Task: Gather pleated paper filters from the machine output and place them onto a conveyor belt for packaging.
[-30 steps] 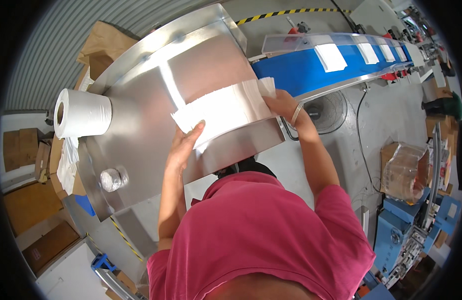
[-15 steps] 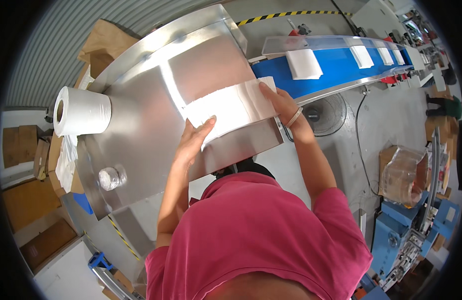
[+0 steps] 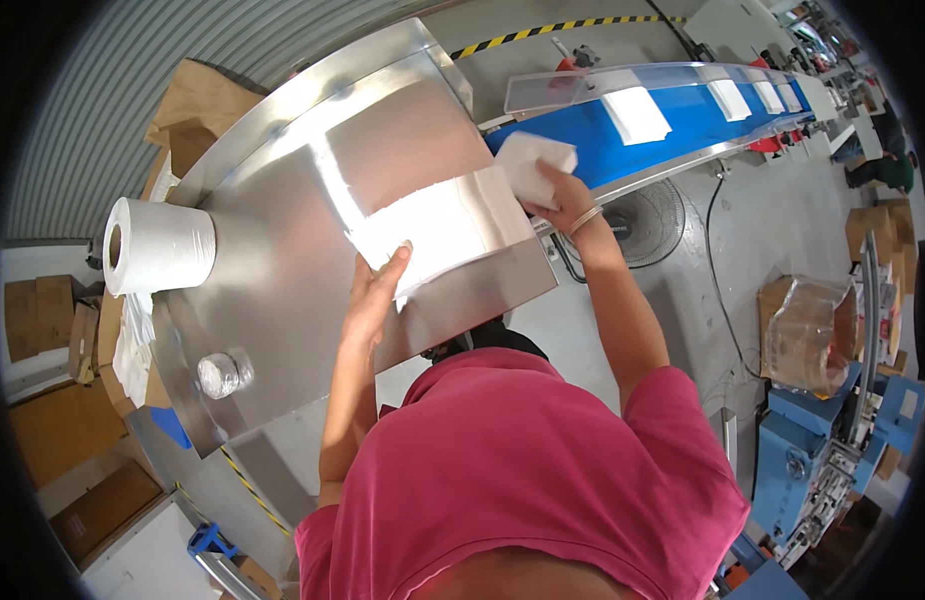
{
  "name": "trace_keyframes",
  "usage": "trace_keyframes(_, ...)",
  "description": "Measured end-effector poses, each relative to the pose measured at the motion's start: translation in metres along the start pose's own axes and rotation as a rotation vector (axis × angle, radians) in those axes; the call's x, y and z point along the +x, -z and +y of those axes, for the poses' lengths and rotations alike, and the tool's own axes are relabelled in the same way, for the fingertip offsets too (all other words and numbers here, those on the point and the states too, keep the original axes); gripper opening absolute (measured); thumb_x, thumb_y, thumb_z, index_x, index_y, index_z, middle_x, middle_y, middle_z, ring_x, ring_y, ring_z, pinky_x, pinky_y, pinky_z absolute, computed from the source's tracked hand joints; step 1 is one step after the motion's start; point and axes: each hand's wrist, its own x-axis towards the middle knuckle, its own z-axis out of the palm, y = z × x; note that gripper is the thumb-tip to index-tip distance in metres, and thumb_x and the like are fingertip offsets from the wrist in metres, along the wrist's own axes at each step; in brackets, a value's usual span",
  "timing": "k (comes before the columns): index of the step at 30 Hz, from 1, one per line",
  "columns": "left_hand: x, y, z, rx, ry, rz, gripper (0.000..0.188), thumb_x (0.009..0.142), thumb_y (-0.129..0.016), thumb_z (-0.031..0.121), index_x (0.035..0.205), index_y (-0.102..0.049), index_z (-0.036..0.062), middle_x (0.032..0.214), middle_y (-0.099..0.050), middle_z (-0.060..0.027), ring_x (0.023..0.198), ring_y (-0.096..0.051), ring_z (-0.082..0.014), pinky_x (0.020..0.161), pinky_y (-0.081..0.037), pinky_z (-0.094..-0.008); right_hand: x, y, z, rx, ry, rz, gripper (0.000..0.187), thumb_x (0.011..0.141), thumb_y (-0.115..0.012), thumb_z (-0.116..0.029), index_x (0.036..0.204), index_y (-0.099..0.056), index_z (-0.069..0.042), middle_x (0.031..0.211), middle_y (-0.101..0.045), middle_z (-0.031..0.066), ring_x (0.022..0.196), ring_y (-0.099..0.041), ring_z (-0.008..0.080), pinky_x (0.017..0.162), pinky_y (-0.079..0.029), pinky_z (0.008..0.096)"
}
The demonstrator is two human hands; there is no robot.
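Note:
A long row of white tissues (image 3: pixel 453 225) lies on the shiny metal table (image 3: pixel 263 290) in front of me. My left hand (image 3: pixel 373 295) grips its left end, thumb on the near edge and the other fingers mostly hidden. My right hand (image 3: pixel 565 200) is closed on a small bundle of white tissues (image 3: pixel 531 165), apart from the row's right end. This bundle is tilted beside the near end of the blue conveyor belt (image 3: pixel 573 135). Farther along the belt rests another white tissue bundle (image 3: pixel 636 115).
Several more bundles sit spaced along the belt, behind a clear plastic guard (image 3: pixel 553 90). A large white roll (image 3: pixel 163 245) stands at the table's left, with a small roll of clear tape (image 3: pixel 220 375) nearer. A floor fan (image 3: pixel 643 222) is below the conveyor.
My right hand has pulled a bundle off the row's right end and lifted it toward the belt. The nearest belt bundle has travelled right. My left hand stays on the row.

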Motion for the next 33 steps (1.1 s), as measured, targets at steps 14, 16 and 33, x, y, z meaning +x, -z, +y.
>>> trace_keyframes(14, 0.003, -0.016, 0.011, 0.034, 0.023, -0.063, 0.120, 0.077, -0.065, 0.048, 0.127, 0.023, -0.0160, 0.129, -0.045, -0.0245, 0.131, -0.030, -0.0296, 0.109, -0.016, -0.0348, -0.024, -0.038, -0.013, -0.207, -0.114, -0.083, 0.050, 0.083, -0.059, -0.039, 0.108, -0.058, 0.004, 0.094, -0.063, 0.0082, 0.085, -0.059, 0.0149, 0.074, -0.047, 0.0290)
trace_keyframes(16, 0.001, -0.016, 0.012, 0.035, 0.026, -0.070, 0.120, 0.078, -0.065, 0.048, 0.127, 0.024, -0.0160, 0.129, -0.045, -0.0241, 0.131, -0.030, -0.0293, 0.109, -0.016, -0.0347, -0.017, -0.028, -0.004, -0.574, 0.043, -0.055, 0.049, 0.082, -0.060, -0.039, 0.106, -0.058, 0.004, 0.092, -0.063, 0.0093, 0.085, -0.060, 0.0171, 0.074, -0.047, 0.0302)
trace_keyframes(33, 0.000, -0.027, 0.024, 0.070, 0.021, -0.096, 0.114, 0.079, -0.064, 0.046, 0.131, 0.017, -0.0151, 0.132, -0.038, -0.0291, 0.130, -0.030, -0.0326, 0.108, -0.018, -0.0351, -0.038, -0.049, -0.021, -0.330, 0.009, -0.196, 0.049, 0.083, -0.060, -0.040, 0.108, -0.057, 0.003, 0.097, -0.062, 0.0049, 0.085, -0.057, 0.0125, 0.074, -0.045, 0.0261)
